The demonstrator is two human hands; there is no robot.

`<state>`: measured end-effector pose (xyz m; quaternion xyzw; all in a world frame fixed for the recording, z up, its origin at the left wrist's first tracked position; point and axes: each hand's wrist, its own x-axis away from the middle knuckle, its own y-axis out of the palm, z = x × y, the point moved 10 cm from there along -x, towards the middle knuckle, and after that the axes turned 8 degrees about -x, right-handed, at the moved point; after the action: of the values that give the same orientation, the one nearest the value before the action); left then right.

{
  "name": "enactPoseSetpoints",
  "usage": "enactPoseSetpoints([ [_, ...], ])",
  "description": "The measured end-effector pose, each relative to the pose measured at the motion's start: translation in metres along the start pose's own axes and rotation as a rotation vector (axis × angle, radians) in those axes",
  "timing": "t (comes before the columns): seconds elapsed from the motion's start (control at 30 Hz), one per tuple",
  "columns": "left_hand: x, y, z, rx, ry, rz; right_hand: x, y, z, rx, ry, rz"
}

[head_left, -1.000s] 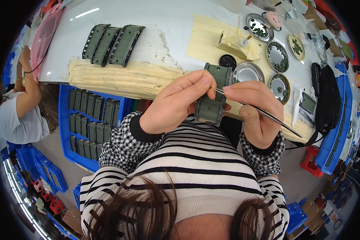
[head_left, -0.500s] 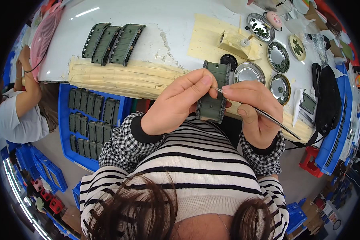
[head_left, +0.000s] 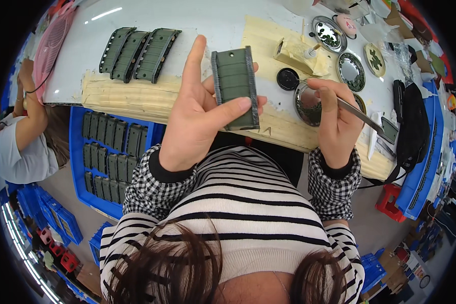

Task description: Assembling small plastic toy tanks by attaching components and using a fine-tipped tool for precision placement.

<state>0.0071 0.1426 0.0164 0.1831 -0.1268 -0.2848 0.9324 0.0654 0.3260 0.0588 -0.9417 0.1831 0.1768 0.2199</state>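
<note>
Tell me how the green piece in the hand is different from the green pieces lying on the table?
The green piece in the left hand is single and lifted off the table; the three green pieces lie side by side on the white table. The held one shows a flat face; those on the table show ridged edges. All share the same dull green, long shape.

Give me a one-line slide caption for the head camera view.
Left hand holds up a green track piece while the right hand dips a thin tool into a metal dish.

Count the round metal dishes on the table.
4: one far back, one right of it, one under the right hand, one partly hidden behind that hand. More may be hidden.
</note>
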Motion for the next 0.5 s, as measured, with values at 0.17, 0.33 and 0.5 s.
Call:
enactPoseSetpoints([
  [0.17,0.002,-0.011,-0.015,0.129,-0.174,0.028,-0.001,0.007,0.006,0.127,0.014,-0.050],
  [0.33,0.003,-0.009,-0.024,0.208,-0.212,0.012,-0.003,0.012,0.004,0.153,-0.035,-0.072],
  [0.5,0.003,-0.011,-0.021,0.209,-0.207,0.039,-0.004,0.012,0.003,0.177,-0.057,-0.080],
])
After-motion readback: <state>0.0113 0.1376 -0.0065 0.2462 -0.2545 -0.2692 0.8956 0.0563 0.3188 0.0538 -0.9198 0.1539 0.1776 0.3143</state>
